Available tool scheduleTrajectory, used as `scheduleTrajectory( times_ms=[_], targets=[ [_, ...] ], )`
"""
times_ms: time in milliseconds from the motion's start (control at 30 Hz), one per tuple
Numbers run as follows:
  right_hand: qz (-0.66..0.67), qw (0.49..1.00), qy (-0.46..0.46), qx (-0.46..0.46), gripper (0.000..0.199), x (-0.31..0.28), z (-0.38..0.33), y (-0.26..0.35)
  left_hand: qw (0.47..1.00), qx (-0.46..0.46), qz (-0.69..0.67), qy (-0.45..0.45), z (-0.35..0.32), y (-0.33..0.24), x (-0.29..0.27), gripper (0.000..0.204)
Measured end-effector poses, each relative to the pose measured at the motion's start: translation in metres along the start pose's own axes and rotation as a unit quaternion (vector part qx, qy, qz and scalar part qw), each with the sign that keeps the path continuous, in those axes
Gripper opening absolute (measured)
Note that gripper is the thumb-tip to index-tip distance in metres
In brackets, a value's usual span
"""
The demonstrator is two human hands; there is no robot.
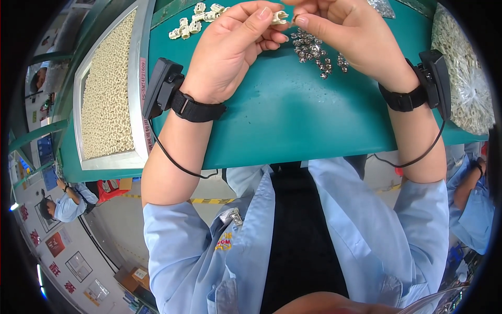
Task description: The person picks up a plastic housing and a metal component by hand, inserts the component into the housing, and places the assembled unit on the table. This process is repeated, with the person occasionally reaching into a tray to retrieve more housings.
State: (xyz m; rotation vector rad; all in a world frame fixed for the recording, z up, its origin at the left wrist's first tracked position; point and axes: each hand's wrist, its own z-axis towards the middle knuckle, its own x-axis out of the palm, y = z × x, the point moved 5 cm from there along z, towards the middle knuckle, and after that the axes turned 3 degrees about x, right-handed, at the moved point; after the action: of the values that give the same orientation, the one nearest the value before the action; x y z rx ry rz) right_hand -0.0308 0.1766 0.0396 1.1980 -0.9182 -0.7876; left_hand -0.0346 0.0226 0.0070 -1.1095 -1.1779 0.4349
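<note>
The top edge cuts off the fingertips of my right hand (345,36), so I cannot tell what they pinch. My left hand (232,49) covers most of the small cream plastic part (281,17); its shape stays unclear. The scattered metal pieces (314,52) are too small to identify, and some hide behind my right hand. The clear bag (465,78) of pale parts blurs toward the rim.

Clear parts bag (463,78), table's right.
</note>
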Motion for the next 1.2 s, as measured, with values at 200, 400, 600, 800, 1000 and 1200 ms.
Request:
scheduleTrajectory(
  times_ms=[200, 400, 600, 800, 1000, 1200],
  targets=[
    [0.024, 0.977, 0.122, -0.174, 0.011, -0.001, 0.006, -0.002, 1.000, 0.011, 0.014, -0.007, 0.001, 0.002, -0.001, 0.019],
    [-0.037, 0.999, 0.004, 0.026, 0.011, -0.005, 0.001, -0.008, 0.993, 0.064, 0.100, -0.013, 0.000, -0.002, 0.004, 0.020],
    [-0.024, 0.999, 0.013, 0.024, 0.011, -0.004, 0.000, -0.008, 0.990, 0.071, 0.120, -0.004, 0.001, -0.004, 0.001, 0.020],
    [-0.038, 0.993, 0.077, 0.085, 0.012, 0.003, -0.001, -0.008, 0.987, 0.067, 0.145, 0.029, 0.000, 0.002, -0.014, 0.017],
    [0.011, 0.973, 0.181, -0.139, 0.012, 0.004, 0.004, -0.007, 0.952, 0.209, 0.038, 0.221, 0.010, 0.001, 0.002, 0.015],
    [0.000, 0.997, 0.065, 0.044, 0.013, 0.007, -0.001, -0.008, 0.890, 0.268, -0.028, 0.367, 0.024, 0.006, -0.009, 0.016]
  ],
)
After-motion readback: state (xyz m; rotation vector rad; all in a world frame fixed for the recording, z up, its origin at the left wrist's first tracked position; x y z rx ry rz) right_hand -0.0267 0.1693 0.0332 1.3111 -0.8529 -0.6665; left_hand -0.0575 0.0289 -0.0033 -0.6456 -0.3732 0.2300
